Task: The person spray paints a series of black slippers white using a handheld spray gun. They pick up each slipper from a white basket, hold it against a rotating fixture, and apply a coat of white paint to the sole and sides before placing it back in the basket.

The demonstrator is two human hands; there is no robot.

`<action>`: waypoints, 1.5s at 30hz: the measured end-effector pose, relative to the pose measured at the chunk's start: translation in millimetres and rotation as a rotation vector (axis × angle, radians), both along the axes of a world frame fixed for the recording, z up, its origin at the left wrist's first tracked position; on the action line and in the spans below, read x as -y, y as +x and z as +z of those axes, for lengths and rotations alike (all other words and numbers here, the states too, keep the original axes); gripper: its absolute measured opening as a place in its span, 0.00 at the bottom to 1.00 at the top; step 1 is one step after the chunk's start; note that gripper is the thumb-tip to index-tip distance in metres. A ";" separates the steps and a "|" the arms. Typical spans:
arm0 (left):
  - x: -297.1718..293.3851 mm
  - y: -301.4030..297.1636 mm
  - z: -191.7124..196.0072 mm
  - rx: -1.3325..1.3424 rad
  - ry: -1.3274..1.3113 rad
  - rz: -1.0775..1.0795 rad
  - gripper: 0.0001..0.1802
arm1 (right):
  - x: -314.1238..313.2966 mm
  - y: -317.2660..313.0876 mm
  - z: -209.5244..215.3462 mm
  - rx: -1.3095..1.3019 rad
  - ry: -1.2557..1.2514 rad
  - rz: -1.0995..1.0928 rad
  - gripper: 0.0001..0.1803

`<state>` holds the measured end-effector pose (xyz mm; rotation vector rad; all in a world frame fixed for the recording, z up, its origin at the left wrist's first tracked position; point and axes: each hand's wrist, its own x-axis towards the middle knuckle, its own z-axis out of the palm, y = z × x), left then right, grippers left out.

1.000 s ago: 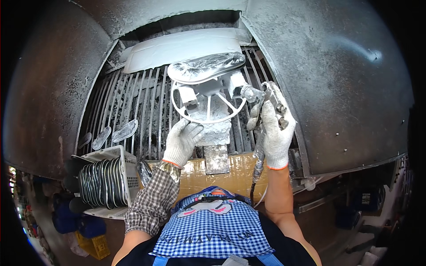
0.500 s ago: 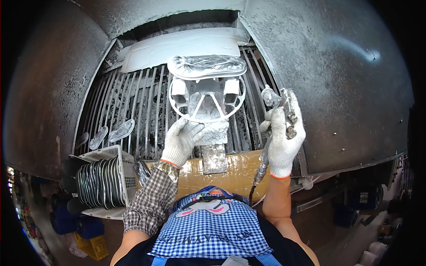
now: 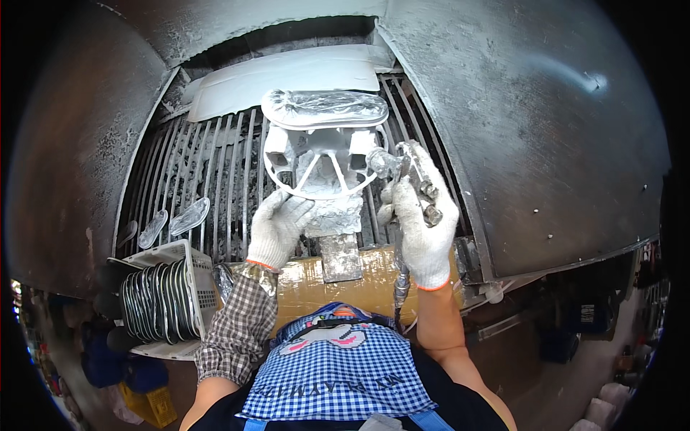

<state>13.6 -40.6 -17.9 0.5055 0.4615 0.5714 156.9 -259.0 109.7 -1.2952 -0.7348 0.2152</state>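
film-covered sole (image 3: pixel 325 108) work looks partway along: one piece rests on the far side of the white wheel-shaped stand, and whether its white edge is fully coated cannot be told. largest around it, the slatted grate (image 3: pixel 223 144) spreads below. at lower left, the white basket (image 3: pixel 206 287) is packed with dark soles (image 3: pixel 159 303); finished or waiting is unclear. the wheel-shaped stand (image 3: pixel 327 140) has the left hand (image 3: pixel 277 228) at its near rim, fingers loosely spread. the right hand (image 3: pixel 425 241) grips the spray gun (image 3: pixel 411 158), near the stand's right side. smallest, three sole-like pieces (image 3: pixel 190 216) lie leftward, perhaps set aside.
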 end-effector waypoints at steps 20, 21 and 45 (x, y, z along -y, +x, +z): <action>-7.7 2.4 -6.9 -0.001 0.063 0.048 0.16 | 51.7 -4.9 24.1 -0.202 0.053 0.033 0.32; 1.3 6.4 -5.7 -0.043 0.085 0.024 0.18 | 51.0 -6.7 24.2 -0.207 0.074 0.015 0.32; -13.5 -8.4 1.8 0.046 0.064 0.038 0.26 | 45.6 -4.8 13.6 -0.240 0.086 0.171 0.29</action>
